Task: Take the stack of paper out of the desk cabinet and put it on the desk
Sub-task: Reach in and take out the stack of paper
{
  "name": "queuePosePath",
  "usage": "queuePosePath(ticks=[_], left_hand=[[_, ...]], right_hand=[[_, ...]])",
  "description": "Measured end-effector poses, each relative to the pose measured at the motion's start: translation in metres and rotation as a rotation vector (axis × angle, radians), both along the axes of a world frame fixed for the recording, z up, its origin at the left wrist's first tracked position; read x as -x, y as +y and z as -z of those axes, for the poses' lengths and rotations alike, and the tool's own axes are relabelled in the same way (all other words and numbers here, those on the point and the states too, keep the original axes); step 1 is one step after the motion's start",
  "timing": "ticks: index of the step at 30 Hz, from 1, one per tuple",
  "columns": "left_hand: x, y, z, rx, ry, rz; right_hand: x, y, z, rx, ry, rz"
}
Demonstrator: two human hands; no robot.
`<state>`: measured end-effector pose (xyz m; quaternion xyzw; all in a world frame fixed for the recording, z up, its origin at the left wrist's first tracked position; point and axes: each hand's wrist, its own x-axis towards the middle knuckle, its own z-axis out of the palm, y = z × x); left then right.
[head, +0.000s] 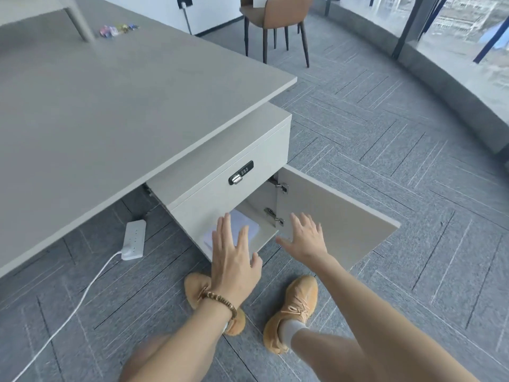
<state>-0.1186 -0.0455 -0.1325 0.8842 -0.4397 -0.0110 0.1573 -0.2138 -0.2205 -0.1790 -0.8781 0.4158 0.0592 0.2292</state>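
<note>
The desk cabinet (214, 194) hangs under the grey desk (110, 106), and its door (330, 213) is swung open to the right. Inside, on the cabinet floor, lies a white stack of paper (242, 223), partly hidden by my left hand. My left hand (234, 257), with a bead bracelet on the wrist, is spread flat in front of the opening, just short of the paper. My right hand (305, 238) is also spread, hovering by the inner face of the door near the lower hinge. Neither hand holds anything.
A white power strip (134, 239) with its cable lies on the carpet left of the cabinet. My two orange shoes (292, 312) stand below the hands. A brown chair (275, 20) is at the back, small colourful items (118, 29) lie on the far desk, and a glass wall curves at the right.
</note>
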Motion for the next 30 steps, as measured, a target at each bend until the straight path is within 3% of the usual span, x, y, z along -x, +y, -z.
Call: queuePosePath(ticks=[4, 8, 19, 30], left_hand=[[-0.015, -0.018, 0.073, -0.071, 0.542, -0.322], [-0.036, -0.032, 0.134, -0.133, 0.75, -0.475], [-0.101, -0.095, 0.27, -0.113, 0.965, -0.862], [-0.158, -0.11, 0.36, -0.131, 0.856, -1.02]], right_hand=[[-0.021, -0.001, 0.037, -0.115, 0.001, -0.021], [-0.042, -0.015, 0.088, -0.232, 0.043, -0.013], [-0.124, -0.058, 0.23, -0.449, 0.135, -0.046], [-0.186, -0.089, 0.325, -0.392, 0.057, -0.091]])
